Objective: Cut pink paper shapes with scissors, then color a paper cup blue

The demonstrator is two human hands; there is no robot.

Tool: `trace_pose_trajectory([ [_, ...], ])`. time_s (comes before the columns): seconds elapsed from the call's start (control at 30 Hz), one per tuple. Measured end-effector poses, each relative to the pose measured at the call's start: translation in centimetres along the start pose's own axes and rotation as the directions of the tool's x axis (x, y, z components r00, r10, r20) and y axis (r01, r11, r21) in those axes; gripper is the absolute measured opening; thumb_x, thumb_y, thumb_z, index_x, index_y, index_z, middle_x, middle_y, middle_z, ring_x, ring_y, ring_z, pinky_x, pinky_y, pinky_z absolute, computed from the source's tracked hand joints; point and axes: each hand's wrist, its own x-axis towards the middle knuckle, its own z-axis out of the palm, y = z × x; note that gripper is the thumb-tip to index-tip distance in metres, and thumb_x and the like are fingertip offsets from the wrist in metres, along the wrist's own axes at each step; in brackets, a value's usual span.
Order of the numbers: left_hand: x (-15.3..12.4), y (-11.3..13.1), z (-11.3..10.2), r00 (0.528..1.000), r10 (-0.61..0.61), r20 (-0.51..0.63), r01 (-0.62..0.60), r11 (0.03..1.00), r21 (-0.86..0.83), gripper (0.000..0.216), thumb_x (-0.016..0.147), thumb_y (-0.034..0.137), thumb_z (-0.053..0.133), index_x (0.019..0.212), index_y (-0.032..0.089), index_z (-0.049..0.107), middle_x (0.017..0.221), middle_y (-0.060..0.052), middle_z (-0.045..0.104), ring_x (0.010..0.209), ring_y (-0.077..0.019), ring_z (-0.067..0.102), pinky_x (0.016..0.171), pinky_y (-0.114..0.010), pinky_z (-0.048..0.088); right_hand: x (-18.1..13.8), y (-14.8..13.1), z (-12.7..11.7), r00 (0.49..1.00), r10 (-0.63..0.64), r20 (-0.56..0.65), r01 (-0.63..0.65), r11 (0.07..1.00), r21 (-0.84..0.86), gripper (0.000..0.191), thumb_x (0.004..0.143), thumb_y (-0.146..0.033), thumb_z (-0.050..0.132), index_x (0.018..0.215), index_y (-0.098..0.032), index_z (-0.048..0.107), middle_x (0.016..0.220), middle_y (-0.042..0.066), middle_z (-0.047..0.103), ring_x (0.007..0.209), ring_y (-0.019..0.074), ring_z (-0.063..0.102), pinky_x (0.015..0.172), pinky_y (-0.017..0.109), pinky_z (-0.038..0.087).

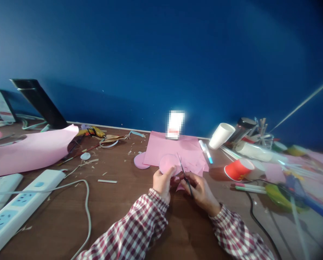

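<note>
My left hand [163, 182] is closed on a pink paper circle [168, 163], holding it up at its lower edge. My right hand [201, 189] grips a pair of scissors [183, 172] whose blades point up and away against the circle's right edge. Both hands hover over the brown table [123, 202], just in front of a flat pink paper sheet [172, 148]. A second pink disc [140, 161] lies on the table to the left of that sheet. Both my sleeves are red and white check.
White power strips [20, 204] and a cable [87, 206] lie at the left, beside a large curled pink sheet [28, 151]. A red cup [237, 169], a white cup [221, 135], markers [206, 151], jars and a black cable [259, 220] crowd the right. Paper scraps litter the middle.
</note>
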Motion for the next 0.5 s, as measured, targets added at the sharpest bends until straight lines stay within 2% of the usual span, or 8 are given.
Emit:
trace_pose_trajectory([
  [0.33,0.73,-0.49,-0.44,1.0,0.024,-0.019,-0.023,0.999,0.035,0.035,0.048,0.027,0.08,0.07,0.009,0.06,0.046,0.002,0.053,0.037,-0.007,0.045,0.036,-0.02,0.038,-0.02,-0.11,0.4,1.0,-0.01,0.021,0.009,0.999,0.049,0.023,0.084,-0.036,0.058,0.096,-0.017,0.059,0.082,0.005,0.067,0.069,0.0166,0.062,0.058,0.023,0.048],
  [0.5,0.58,-0.69,-0.33,1.0,-0.002,0.008,0.002,0.999,0.055,0.031,0.052,0.027,0.078,0.07,0.009,0.06,0.044,0.002,0.053,0.037,-0.0093,0.048,0.037,-0.021,0.039,0.12,-0.32,0.31,0.999,-0.045,0.028,0.042,0.996,0.081,0.024,0.083,-0.035,0.059,0.099,-0.017,0.059,0.088,0.005,0.068,0.077,0.0182,0.064,0.068,0.025,0.05],
])
